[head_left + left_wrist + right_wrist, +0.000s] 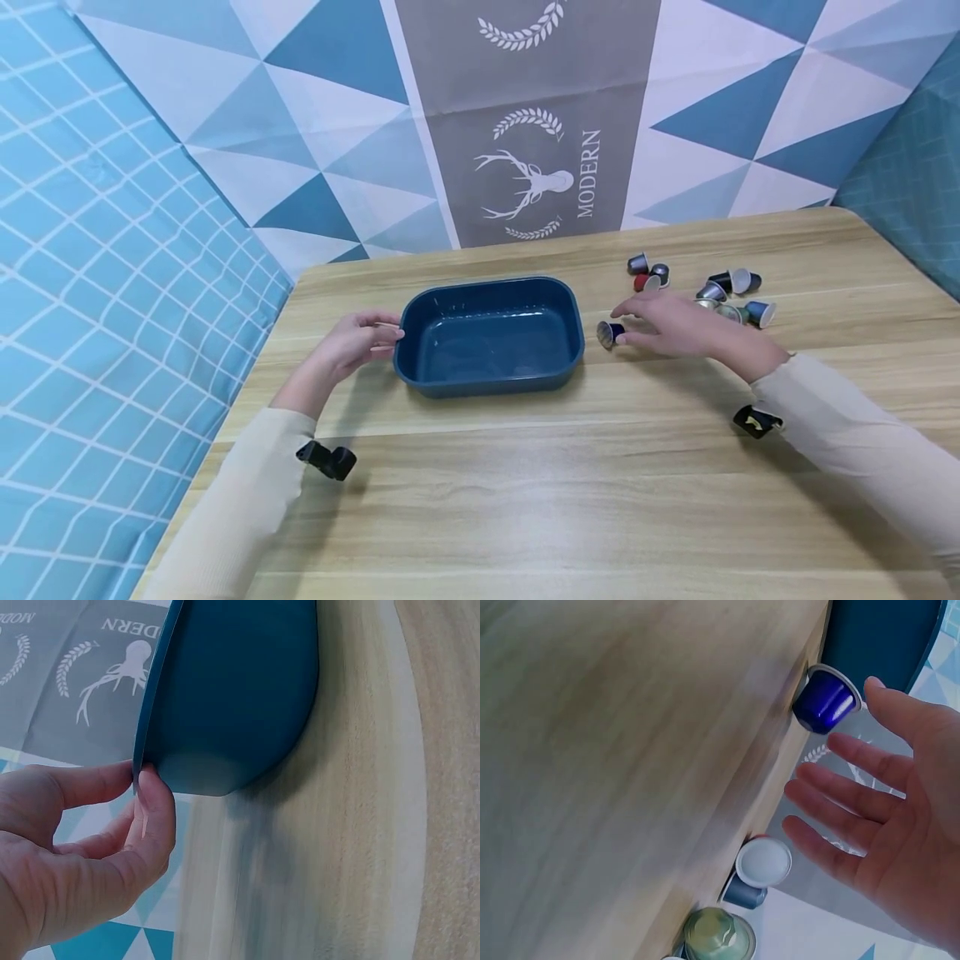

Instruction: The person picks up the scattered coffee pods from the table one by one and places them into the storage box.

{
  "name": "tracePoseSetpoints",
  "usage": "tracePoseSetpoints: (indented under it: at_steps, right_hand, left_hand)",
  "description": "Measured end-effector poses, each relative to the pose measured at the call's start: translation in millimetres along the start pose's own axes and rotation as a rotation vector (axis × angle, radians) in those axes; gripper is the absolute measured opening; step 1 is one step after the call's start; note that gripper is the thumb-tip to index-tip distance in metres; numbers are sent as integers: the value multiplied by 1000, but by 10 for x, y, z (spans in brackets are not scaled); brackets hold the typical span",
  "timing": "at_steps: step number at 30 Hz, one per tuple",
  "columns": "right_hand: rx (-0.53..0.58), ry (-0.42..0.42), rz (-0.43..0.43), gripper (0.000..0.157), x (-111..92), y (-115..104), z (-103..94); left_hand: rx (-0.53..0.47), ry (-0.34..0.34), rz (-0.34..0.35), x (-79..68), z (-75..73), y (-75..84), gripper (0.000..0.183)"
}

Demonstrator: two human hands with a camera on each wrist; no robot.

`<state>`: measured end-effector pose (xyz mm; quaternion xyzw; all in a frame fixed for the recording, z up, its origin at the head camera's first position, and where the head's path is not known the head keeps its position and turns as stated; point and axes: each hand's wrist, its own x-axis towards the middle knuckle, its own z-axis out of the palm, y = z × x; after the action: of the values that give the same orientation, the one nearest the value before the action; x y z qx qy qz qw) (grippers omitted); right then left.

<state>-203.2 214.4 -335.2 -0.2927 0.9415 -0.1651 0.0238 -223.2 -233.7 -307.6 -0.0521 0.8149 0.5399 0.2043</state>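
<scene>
A dark blue plastic basin [487,388] stands on the wooden table. At its left end, my left hand [365,340] pinches the rim between thumb and fingers, which the left wrist view shows closely at the basin wall [232,690]. Just right of the basin, a dark blue coffee capsule [611,334] lies on its side, its shiny body [825,701] plain in the right wrist view. Beside that capsule is my right hand [667,325], fingers spread and the thumb tip close to the capsule's rim. Whether the thumb touches it, I cannot tell.
Several coffee capsules lie in a loose group at the right, among them a blue one [761,313] and a black one [722,281]. A smaller group with a grey capsule [637,264] sits behind my right hand. Patterned cloth [337,125] hangs behind the table [525,500].
</scene>
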Motion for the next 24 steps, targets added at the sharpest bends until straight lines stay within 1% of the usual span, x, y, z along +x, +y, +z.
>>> tracePoseSetpoints:
  at_steps: [10,17,24]
  right_hand:
    - [44,-19,-5,40,69,-36,68]
    - [74,-34,-23,39,124,-9,131]
    - [79,-15,-64,34,156,-4,157]
  left_hand:
    - [-43,-11,6,-23,46,-34,37]
    - [-39,-9,9,-33,69,-52,37]
    - [-17,4,7,-76,132,-35,40]
